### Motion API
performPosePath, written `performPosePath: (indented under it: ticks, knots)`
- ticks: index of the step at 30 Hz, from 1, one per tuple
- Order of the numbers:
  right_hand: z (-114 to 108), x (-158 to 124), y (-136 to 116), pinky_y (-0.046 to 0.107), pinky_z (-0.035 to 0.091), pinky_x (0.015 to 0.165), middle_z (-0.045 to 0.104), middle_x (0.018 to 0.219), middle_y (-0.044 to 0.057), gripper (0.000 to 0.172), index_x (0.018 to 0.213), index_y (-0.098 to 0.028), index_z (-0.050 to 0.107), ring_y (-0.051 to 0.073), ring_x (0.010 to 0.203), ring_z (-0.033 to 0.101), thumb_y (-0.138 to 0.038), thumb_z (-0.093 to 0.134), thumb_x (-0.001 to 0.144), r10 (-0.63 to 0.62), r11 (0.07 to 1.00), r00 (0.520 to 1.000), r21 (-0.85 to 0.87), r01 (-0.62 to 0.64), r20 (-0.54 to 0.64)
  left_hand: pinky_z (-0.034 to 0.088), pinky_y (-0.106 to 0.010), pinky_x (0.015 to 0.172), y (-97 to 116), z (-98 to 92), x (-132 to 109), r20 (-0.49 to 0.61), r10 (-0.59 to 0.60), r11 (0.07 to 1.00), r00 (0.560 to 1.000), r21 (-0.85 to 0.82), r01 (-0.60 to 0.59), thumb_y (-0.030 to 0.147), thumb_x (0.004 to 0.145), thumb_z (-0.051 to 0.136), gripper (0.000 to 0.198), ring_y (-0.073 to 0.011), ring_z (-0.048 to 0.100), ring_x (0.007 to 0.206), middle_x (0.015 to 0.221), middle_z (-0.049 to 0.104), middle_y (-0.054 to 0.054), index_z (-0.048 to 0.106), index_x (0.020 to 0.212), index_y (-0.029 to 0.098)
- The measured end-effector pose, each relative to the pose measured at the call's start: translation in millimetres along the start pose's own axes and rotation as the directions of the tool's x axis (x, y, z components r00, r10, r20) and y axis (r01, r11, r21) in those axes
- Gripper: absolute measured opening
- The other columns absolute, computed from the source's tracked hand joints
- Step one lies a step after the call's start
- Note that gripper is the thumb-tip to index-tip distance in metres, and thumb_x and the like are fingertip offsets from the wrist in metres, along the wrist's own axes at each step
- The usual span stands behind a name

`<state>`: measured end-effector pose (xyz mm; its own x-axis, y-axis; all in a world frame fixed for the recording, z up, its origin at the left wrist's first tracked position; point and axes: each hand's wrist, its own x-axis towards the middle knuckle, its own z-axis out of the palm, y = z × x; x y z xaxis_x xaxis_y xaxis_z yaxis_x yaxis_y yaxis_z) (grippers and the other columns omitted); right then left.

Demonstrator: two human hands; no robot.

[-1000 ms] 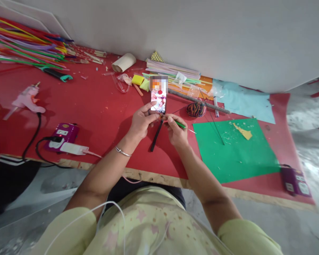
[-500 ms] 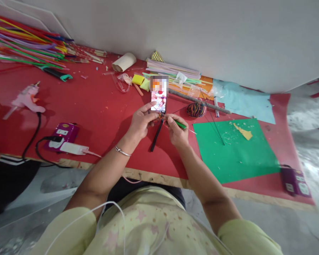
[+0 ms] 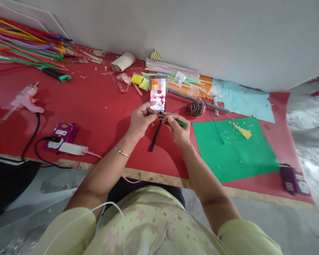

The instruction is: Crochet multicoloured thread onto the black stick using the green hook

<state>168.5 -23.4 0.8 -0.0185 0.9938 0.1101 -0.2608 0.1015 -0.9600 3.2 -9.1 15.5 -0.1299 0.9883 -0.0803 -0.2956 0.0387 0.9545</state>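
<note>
My left hand and my right hand meet over the red table, fingertips pinched close together. The right hand grips a thin green stick that points right. The left hand pinches a small piece at the stick's near end, too small to name. A black strip lies on the table just below the hands. A phone with a lit screen stands right behind them. A multicoloured yarn ball rests to the right of the phone.
A green sheet with scraps lies right. A pink glue gun, purple power box and white adapter sit left. Coloured straws pile far left; paper sheets and a cardboard roll line the wall.
The hands have drawn slightly closer together and the green stick tilted a little; nothing else moved.
</note>
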Motion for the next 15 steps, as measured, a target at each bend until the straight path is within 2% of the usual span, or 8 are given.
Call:
performPosePath:
  ticks: [4,9,15]
  knots:
    - [-0.9,1.7,-1.4,0.033,0.067,0.072,0.081,0.087,0.003,0.029,0.077,-0.025,0.082,0.02,0.084,0.075,-0.053,0.088,0.08,0.055,0.995,0.998,0.082,-0.056,0.011,0.048,-0.019,0.051,-1.3,-0.4,0.4,0.033,0.002,1.0,0.999,-0.013,-0.001,0.018,0.064,0.078,0.057,-0.0085,0.06,0.063,0.083,0.067,0.002,0.075,0.122,0.018]
    - [-3.5,4.2,1.0,0.031,0.068,0.069,0.079,0.081,0.001,0.023,0.079,-0.025,0.082,0.018,0.08,0.075,-0.047,0.09,0.081,0.047,0.984,0.999,0.172,-0.049,0.02,0.049,-0.02,0.051,-2.9,-3.0,0.4,0.068,-0.004,1.0,0.998,-0.017,0.005,0.019,0.066,0.08,0.057,-0.0088,0.062,0.064,0.086,0.068,0.002,0.075,0.123,0.018]
    - [-5.2,3.6,0.6,0.029,0.066,0.066,0.077,0.08,0.001,0.024,0.08,-0.024,0.082,0.015,0.074,0.07,-0.047,0.09,0.08,0.073,0.99,0.997,0.122,-0.075,0.016,0.046,-0.02,0.046,1.9,-3.7,-0.3,0.081,-0.049,0.999,0.996,-0.019,0.05,0.019,0.064,0.078,0.046,-0.0073,0.059,0.057,0.081,0.065,0.003,0.078,0.11,0.018]
